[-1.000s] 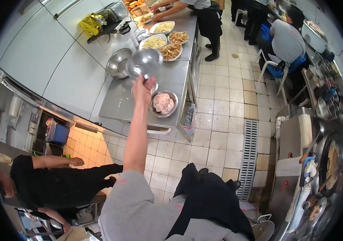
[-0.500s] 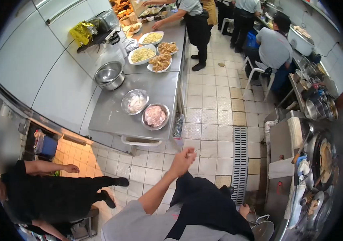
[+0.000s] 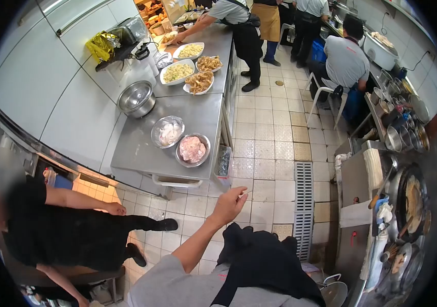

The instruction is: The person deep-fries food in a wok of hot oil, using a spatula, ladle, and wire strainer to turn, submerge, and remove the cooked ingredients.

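Note:
My left hand hangs in the air over the tiled floor, its fingers loosely bent and partly apart with nothing seen in them. Nearest to it is the front end of the steel table, apart from the hand. There stand a metal bowl of pink raw meat and a bowl of paler, whitish raw pieces. My right hand is out of sight on the right of my dark apron. Close to that side is a metal pot lid with a loop handle.
A person in black steps in at the left. Stacked steel bowls and dishes of food stand on the table. On the right is a stove with a large wok. A floor drain grate runs alongside. A seated person is further back.
My right hand, seen earlier near the pot lid, has gone out of sight. My left hand has shifted slightly left. The person in black has stepped right, and a worker reaches along the table.

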Motion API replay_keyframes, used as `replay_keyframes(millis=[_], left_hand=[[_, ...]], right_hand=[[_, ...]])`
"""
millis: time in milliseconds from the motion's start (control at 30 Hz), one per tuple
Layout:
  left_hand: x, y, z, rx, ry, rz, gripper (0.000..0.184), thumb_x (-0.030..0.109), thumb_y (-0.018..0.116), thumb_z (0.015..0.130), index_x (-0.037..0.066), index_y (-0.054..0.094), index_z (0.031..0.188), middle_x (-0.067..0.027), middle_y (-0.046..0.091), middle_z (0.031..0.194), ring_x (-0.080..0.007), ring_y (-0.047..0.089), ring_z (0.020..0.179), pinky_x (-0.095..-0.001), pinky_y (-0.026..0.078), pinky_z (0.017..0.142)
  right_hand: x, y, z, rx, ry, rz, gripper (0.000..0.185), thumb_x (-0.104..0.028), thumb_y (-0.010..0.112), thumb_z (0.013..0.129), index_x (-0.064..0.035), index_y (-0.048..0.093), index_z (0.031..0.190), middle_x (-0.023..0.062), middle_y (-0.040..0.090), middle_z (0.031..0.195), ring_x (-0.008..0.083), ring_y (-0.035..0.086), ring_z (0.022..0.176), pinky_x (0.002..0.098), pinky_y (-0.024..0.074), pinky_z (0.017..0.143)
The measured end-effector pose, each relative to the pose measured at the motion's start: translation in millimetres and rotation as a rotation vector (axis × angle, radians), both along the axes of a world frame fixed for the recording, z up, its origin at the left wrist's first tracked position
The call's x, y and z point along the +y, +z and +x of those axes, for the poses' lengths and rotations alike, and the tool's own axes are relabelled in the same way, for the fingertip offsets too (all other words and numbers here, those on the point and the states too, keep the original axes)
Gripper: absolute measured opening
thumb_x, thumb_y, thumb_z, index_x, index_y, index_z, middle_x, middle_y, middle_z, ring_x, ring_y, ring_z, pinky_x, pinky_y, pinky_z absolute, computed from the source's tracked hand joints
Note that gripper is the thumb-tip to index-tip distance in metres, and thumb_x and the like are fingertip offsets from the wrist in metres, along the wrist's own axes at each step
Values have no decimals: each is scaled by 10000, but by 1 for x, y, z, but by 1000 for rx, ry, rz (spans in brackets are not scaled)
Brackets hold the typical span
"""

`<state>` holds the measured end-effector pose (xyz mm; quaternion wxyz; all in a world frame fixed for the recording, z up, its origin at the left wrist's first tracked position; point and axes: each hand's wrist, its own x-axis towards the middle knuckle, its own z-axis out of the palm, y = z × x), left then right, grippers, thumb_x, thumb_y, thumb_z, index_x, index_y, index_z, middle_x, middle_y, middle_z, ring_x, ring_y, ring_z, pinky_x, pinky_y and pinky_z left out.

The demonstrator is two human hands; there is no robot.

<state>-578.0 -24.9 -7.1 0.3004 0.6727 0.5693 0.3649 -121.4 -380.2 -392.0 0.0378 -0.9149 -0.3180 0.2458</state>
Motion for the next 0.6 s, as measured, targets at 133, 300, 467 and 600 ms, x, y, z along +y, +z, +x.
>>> replay_keyframes(millis=[133,300,467,600], left_hand=[[-5,5,10,49,62,35,241,145,589,817,13,581,1018,-157,609,811,-259,581,625,-324,466,580],[18,17,-20,24,312,45,231,133,560,837,-1,575,1025,-88,587,731,-151,543,571,-279,442,532],[74,40,-112,-428,647,212,273,215,526,889,-9,547,1043,-30,546,703,-70,512,553,-216,406,477],[140,49,-230,-881,874,241,233,236,524,880,16,530,957,-54,553,731,-114,507,521,-231,439,470]], right_hand=[[42,55,-1,47,-3,-1,274,-216,601,658,42,623,745,226,614,738,407,596,751,435,470,695],[93,86,15,126,-2,185,279,-213,639,674,9,660,843,205,636,787,330,627,774,390,480,698],[125,120,-2,172,-43,164,280,-204,638,675,13,660,849,201,641,787,325,629,776,382,480,705],[112,99,-11,108,-75,106,258,-228,628,665,4,655,774,189,639,759,348,613,779,403,470,714]])
